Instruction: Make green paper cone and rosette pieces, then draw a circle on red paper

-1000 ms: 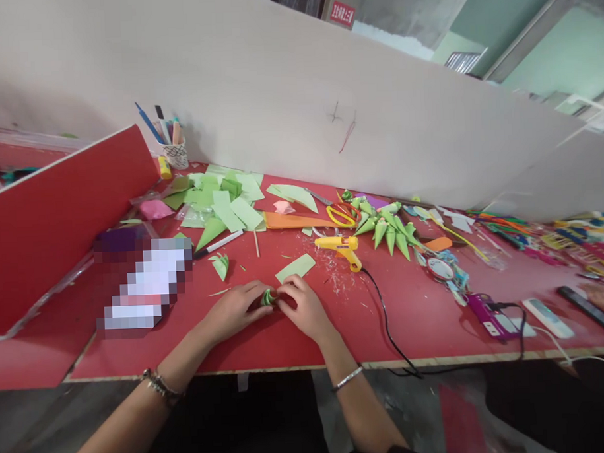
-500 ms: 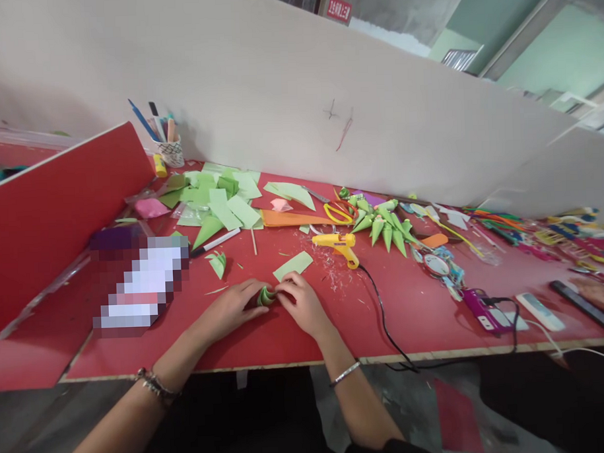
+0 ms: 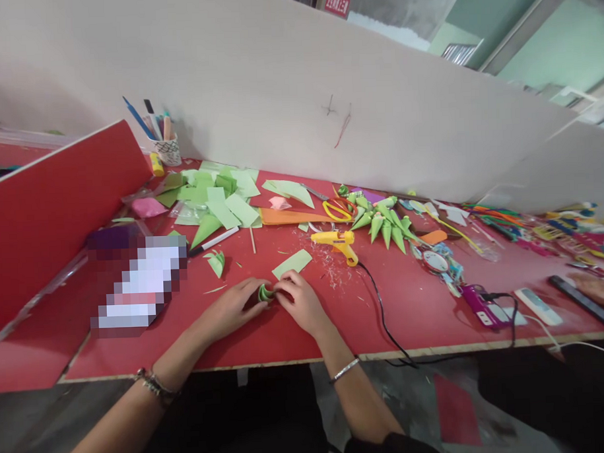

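Between my two hands, just above the red table, is a small curled piece of green paper. My left hand grips it from the left, thumb below and fingers above. The fingertips of my right hand pinch its right edge. Behind my right hand lies a flat light green paper strip. A small folded green paper piece rests beyond my left hand. A yellow glue gun lies on its side to the right, its black cord trailing to the table's front edge.
Green paper pieces are heaped at the back left, near a pen cup. Scissors and green paper cones lie behind the glue gun. A purple power strip and another person's hand are at the right.
Both hands keep hold of the curled green paper in nearly the same place. The whole view has shifted very slightly.
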### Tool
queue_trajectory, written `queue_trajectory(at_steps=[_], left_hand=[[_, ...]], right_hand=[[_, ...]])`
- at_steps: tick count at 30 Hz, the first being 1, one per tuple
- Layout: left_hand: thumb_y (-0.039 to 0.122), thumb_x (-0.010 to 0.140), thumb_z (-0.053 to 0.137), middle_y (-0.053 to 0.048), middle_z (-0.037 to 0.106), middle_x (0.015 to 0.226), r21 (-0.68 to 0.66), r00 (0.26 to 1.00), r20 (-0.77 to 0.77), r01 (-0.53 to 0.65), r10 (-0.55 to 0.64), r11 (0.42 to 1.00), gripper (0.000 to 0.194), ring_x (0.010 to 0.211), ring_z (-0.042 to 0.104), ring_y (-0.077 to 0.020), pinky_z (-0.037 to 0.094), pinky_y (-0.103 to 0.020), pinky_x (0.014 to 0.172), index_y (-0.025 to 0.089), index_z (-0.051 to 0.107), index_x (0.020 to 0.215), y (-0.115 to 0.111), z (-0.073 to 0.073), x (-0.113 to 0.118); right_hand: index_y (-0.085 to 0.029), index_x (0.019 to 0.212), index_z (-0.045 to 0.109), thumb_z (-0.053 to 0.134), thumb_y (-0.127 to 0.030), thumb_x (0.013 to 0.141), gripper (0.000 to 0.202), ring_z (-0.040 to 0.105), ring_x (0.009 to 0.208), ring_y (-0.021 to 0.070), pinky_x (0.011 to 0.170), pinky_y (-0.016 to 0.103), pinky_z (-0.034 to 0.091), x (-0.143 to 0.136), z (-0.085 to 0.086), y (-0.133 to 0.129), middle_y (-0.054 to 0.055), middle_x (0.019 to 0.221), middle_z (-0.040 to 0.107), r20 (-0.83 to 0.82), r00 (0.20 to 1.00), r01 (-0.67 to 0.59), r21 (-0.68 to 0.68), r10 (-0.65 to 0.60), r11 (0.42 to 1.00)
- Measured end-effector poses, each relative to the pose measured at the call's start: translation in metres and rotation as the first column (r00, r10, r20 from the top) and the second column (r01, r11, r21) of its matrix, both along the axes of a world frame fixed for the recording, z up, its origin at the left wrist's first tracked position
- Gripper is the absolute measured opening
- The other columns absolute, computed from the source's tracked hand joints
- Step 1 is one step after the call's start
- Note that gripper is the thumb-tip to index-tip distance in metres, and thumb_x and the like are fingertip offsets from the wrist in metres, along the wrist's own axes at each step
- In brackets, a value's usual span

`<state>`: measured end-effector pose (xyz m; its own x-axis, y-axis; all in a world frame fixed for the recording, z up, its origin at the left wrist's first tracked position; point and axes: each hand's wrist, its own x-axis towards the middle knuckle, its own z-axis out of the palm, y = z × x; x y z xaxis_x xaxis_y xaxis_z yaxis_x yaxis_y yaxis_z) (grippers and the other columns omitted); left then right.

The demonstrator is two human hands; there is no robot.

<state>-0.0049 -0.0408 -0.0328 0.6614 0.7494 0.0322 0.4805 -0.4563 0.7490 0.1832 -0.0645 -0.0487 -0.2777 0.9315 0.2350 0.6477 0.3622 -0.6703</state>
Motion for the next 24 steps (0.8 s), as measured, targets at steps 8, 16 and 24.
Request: queue_trajectory(at_steps=[8, 16, 24], left_hand=[[0.024, 0.083, 0.042, -0.005, 0.058, 0.103, 0.019, 1.0, 0.006, 0.021, -0.022, 1.0, 0.028, 0.091, 0.055, -0.0168, 0.044, -0.03, 0.081, 0.021, 0.049, 0.11, 0.0002, 0.0013, -0.0015], [0.025, 0.082, 0.041, -0.005, 0.059, 0.102, 0.044, 0.999, -0.036, -0.031, 0.033, 0.999, 0.033, 0.083, 0.056, -0.0167, 0.046, -0.031, 0.076, 0.021, 0.045, 0.115, 0.0006, 0.0007, -0.006], [0.036, 0.083, 0.046, -0.005, 0.059, 0.105, 0.038, 0.999, -0.004, -0.042, 0.042, 0.998, 0.032, 0.088, 0.055, -0.0184, 0.045, -0.032, 0.078, 0.022, 0.048, 0.111, 0.0059, -0.003, -0.0056]], right_hand=[[-0.02, 0.087, 0.059, 0.048, -0.015, 0.083, 0.013, 0.053, 0.085, 0.0151, 0.079, 0.027, 0.044, 0.0009, -0.0001, 0.0003, 0.004, 0.091, 0.051, -0.012, 1.0, 0.008, -0.005, -0.008, 1.0], [-0.02, 0.087, 0.059, 0.048, -0.014, 0.083, 0.014, 0.053, 0.085, 0.0151, 0.079, 0.027, 0.044, 0.001, 0.0007, -0.0004, 0.004, 0.091, 0.051, -0.021, 0.999, 0.028, -0.002, -0.028, 1.0], [-0.02, 0.088, 0.06, 0.048, -0.015, 0.083, 0.014, 0.054, 0.085, 0.0151, 0.079, 0.027, 0.044, 0.0015, 0.0001, 0.0006, 0.004, 0.091, 0.051, -0.036, 0.999, 0.025, -0.008, -0.025, 1.0]])
